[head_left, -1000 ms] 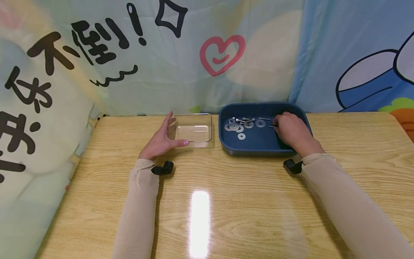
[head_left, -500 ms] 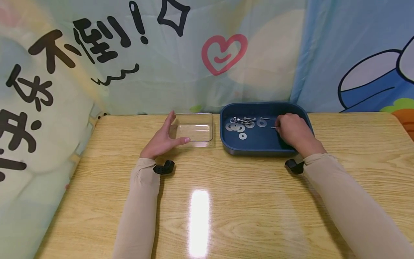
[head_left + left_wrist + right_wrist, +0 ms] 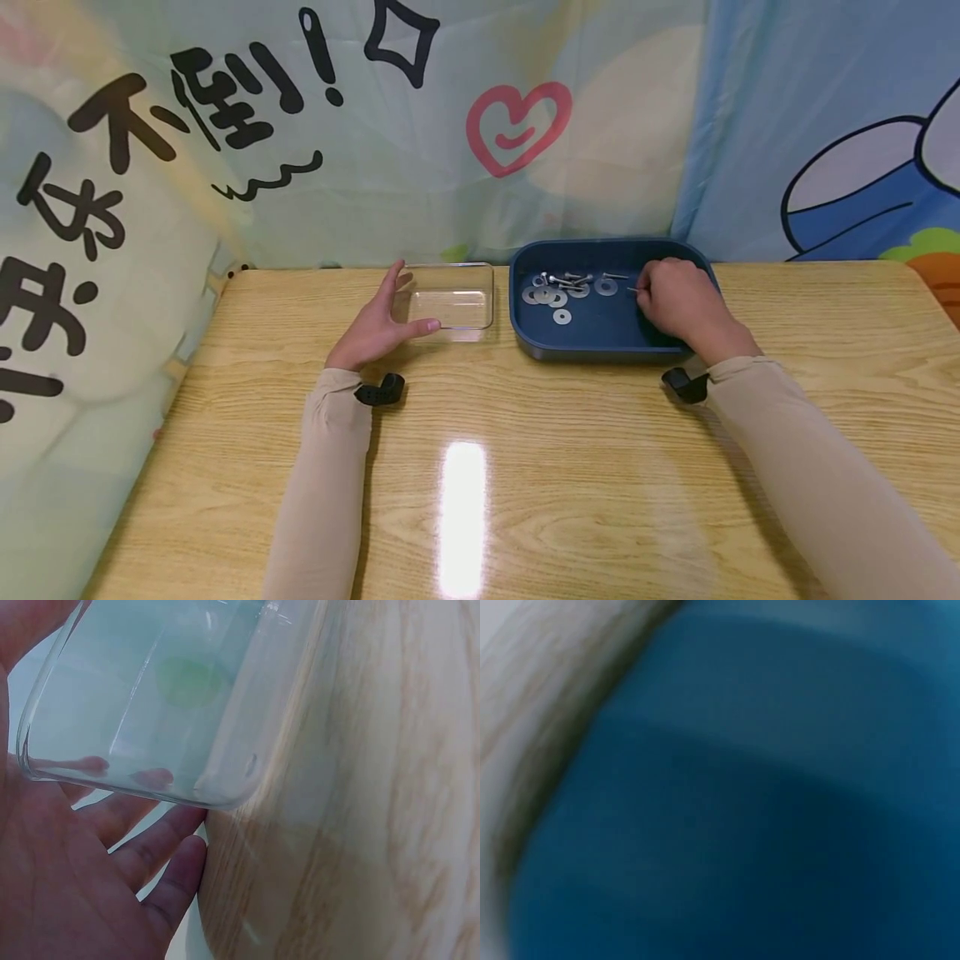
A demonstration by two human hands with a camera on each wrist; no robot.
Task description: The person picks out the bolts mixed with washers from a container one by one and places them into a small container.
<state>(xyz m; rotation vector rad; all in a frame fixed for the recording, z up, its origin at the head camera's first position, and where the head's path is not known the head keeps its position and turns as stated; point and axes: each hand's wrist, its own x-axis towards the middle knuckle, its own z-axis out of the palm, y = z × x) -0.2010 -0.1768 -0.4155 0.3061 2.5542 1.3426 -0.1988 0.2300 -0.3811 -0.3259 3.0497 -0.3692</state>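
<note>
A clear plastic box (image 3: 450, 310) stands at the back of the table. My left hand (image 3: 371, 332) lies at its left end, thumb along the near side and fingers spread straight at the far left corner; the left wrist view shows these fingers (image 3: 176, 881) beside the box wall (image 3: 112, 784). Inside the dark blue tray (image 3: 592, 343), my right hand (image 3: 681, 302) has its fingers curled and pinches a thin metal bolt (image 3: 632, 289), whose shaft pokes out leftward. Left of it lie several silver bolts (image 3: 573, 282) and flat washers (image 3: 562, 317).
The tray stands just right of the clear box, both near the patterned cloth (image 3: 592, 142) behind the table. Wooden tabletop (image 3: 555, 467) stretches in front. Only the blurred blue tray wall (image 3: 765, 712) and a pale strip show in the right wrist view.
My right hand shifts very slightly within the tray, and the bolt's tip stays visible at its fingertips. My left hand and the clear box keep their places.
</note>
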